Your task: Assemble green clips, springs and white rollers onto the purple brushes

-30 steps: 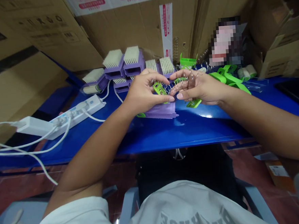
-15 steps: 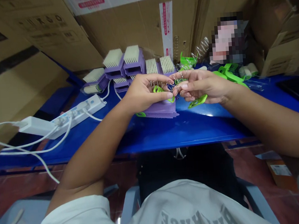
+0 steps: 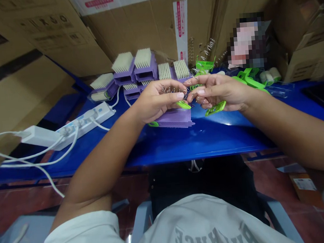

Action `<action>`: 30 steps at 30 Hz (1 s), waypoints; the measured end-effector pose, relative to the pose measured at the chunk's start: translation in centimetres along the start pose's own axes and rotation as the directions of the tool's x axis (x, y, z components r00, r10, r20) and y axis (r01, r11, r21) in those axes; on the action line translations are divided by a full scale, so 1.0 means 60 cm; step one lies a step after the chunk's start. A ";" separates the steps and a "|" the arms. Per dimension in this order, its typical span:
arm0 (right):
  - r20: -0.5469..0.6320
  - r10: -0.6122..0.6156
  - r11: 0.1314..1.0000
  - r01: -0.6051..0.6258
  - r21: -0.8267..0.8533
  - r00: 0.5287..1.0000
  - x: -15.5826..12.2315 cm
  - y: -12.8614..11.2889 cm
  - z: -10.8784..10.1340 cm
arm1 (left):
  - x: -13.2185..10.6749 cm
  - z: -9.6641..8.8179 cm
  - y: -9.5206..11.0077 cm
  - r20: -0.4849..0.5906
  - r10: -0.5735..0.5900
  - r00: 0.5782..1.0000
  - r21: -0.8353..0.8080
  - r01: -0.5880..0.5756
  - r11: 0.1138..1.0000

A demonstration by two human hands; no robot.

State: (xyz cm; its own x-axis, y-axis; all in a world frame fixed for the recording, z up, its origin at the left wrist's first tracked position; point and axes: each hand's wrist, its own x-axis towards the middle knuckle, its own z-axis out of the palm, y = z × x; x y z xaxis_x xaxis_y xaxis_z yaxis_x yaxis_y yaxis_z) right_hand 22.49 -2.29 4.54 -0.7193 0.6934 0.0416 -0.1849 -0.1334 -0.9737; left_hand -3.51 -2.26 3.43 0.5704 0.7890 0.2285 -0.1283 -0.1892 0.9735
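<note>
The left hand [image 3: 156, 101] and right hand [image 3: 218, 93] meet over the middle of the blue counter [image 3: 208, 142], their fingertips almost touching, with small wire springs [image 3: 167, 88] bunched between them. The left hand is curled narrow, its thumb and fingers pinched close to a lime clip [image 3: 183, 105] that pokes out below the thumb; whether it grips the clip, the springs or both is hidden. The right hand is also narrow, with a second lime clip [image 3: 215, 108] held under its fingers, the clip's long axis slanting up toward the right and one end tucked out of sight. Just on the near side of the hands lies a purple brush [image 3: 174, 118], its long axis running along the counter and its bristles hidden. Stacked white-bristled purple brushes [image 3: 134, 66] stand by the far edge, nearer the left hand. Loose lime clips [image 3: 249, 81] lie toward the right end, nearer the right hand. A white power strip [image 3: 81, 125] lies at the left end, with cables trailing over the near edge.
</note>
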 end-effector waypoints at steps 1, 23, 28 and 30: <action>0.010 -0.009 1.000 0.009 -0.013 1.000 0.001 0.000 -0.002 | -0.001 -0.001 0.001 0.009 -0.002 1.000 0.005 0.002 1.000; -0.030 -0.046 0.991 0.041 -0.129 0.999 -0.003 -0.005 0.001 | 0.005 -0.008 -0.015 -0.022 0.063 0.998 0.163 -0.059 0.985; -0.051 -0.031 0.992 0.025 -0.121 0.998 -0.004 -0.005 0.001 | 0.012 -0.012 -0.024 -0.067 0.139 0.988 0.223 -0.121 0.967; -0.052 -0.021 0.994 0.016 -0.112 0.998 -0.005 -0.003 -0.003 | 0.012 -0.013 -0.025 -0.077 0.165 0.983 0.277 -0.138 0.951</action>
State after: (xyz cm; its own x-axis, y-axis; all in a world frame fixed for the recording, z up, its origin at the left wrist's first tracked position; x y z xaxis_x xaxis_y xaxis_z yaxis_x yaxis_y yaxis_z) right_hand 22.83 -2.35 4.64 -0.6791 0.7323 0.0507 -0.1201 -0.0428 -0.9918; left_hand -3.56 -0.94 2.17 0.4774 0.7893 0.3861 0.0239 -0.4509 0.8923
